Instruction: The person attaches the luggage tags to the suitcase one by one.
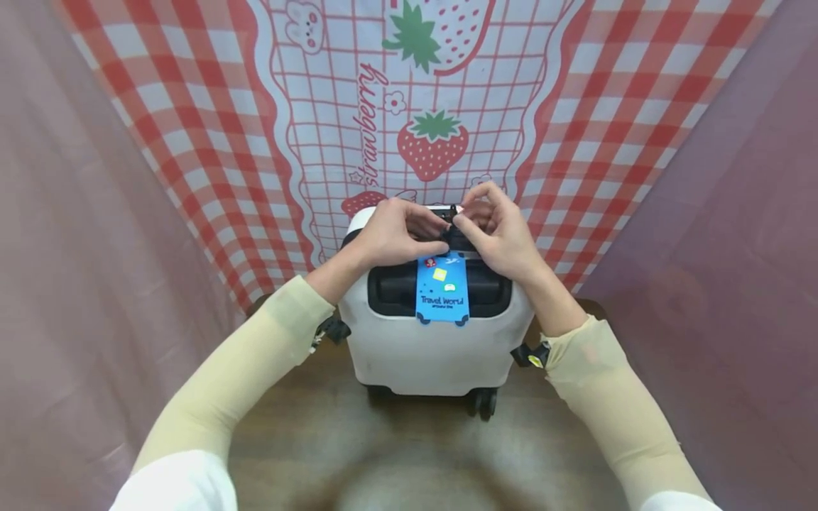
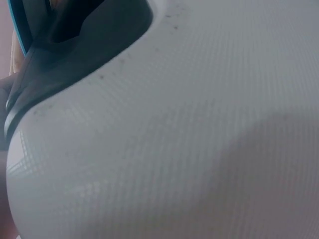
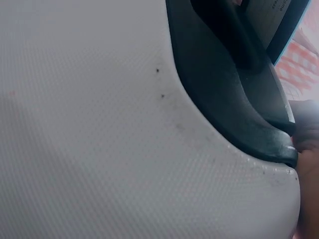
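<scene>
A white suitcase (image 1: 434, 355) stands upright, and a blue luggage tag (image 1: 442, 287) printed "Travel World" hangs over its black handle recess (image 1: 492, 287). My left hand (image 1: 402, 231) holds the lower part of the tag's black strap (image 1: 454, 211) between fingers and thumb. Just to the right, my right hand (image 1: 501, 231) pinches the strap near its upper end. Fingers partly hide the strap and buckle. In the left wrist view the white shell (image 2: 174, 139) fills most of the picture. The right wrist view shows the tag's printed back edge (image 3: 269, 22) beside the dark handle.
A strawberry-print checked cloth (image 1: 434, 142) hangs right behind the suitcase. Pinkish curtains (image 1: 83, 248) flank both sides. Black wheels (image 1: 483, 403) rest on the brown wooden surface (image 1: 409, 454) below.
</scene>
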`<state>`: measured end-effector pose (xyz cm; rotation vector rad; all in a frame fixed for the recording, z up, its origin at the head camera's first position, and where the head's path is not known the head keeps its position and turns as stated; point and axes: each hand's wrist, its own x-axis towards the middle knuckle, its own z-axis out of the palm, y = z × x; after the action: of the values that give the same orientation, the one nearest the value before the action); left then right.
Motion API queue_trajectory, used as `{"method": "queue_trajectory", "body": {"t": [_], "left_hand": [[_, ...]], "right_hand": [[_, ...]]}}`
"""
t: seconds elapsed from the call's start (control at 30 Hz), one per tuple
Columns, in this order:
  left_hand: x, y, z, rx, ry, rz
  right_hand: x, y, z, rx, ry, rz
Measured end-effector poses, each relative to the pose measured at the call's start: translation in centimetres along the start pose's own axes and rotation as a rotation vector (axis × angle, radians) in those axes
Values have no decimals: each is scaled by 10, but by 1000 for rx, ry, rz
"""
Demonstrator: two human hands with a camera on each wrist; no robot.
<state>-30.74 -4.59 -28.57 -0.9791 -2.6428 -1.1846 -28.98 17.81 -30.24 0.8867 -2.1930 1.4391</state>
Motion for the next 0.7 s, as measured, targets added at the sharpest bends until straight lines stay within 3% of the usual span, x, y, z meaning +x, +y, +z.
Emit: {"method": "queue_trajectory", "body": {"t": [0.37, 0.7], "left_hand": [[0, -2, -1, -11, -14, -11], [2, 0, -1, -26, -38, -27]], "right_hand": [[-4, -1, 2, -185, 13, -66], [-4, -1, 1, -224, -11, -82]]}}
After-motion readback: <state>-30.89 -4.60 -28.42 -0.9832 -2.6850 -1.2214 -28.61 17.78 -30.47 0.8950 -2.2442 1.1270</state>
